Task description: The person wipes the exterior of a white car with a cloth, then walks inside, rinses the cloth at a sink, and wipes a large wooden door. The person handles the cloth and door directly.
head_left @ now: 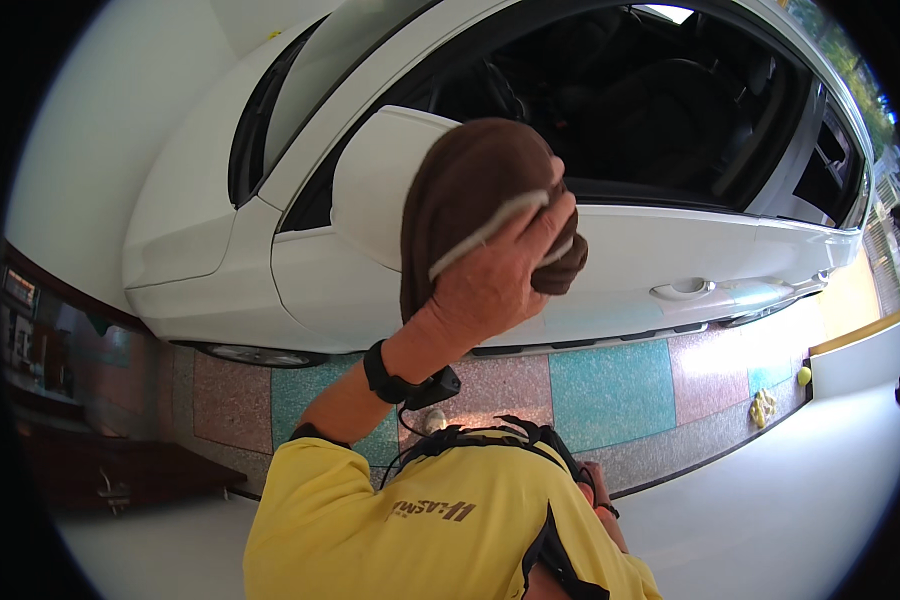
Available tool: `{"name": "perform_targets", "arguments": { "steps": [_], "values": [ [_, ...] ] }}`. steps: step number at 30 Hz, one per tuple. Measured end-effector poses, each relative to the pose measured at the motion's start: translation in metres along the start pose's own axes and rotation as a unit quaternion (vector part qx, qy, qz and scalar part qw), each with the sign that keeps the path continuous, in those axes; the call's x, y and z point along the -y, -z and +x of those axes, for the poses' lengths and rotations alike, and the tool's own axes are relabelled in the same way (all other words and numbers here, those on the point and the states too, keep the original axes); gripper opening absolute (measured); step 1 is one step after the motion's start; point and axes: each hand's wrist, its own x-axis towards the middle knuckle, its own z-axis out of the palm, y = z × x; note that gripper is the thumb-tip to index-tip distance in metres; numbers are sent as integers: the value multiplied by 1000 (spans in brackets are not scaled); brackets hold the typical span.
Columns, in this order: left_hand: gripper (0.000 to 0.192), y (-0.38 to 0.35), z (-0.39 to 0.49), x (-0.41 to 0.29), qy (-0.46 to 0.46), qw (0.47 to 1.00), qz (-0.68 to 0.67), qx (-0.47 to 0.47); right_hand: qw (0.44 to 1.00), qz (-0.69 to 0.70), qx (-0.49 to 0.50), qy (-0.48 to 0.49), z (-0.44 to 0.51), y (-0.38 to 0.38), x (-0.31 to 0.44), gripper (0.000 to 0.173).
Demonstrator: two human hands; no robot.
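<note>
My left hand grips a bunched brown cloth with a pale edge. The cloth is held up over the white side mirror housing of a white car and hides part of it; whether cloth and mirror touch, I cannot tell. Behind the cloth is the dark front side window opening, with seats and part of a steering wheel inside. My right hand hangs low beside my body, partly hidden by my shirt and a dark strap; its fingers and anything in them are unclear.
The car's front wheel and door handle face me. Underfoot is a pink and green speckled floor. A yellowish crumpled item and a small green-yellow ball lie by the white wall at right. Dark wooden furniture stands at left.
</note>
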Motion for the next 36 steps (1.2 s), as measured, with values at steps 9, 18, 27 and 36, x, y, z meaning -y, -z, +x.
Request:
{"name": "perform_targets", "arguments": {
  "steps": [9,18,27,36],
  "values": [
    [39,48,28,86,139,959,-121,-216,1000,-21,4,-15,4,-7,-24,44],
    [29,20,-76,168,331,836,-272,-342,999,-40,21,-19,6,-15,-61,44],
    [30,-27,-96,132,423,608,-482,-469,999,-21,31,12,26,-8,-49,44],
    [54,-43,-95,80,457,534,-606,-372,997,66,40,22,17,-26,-80,44]
  ]
}}
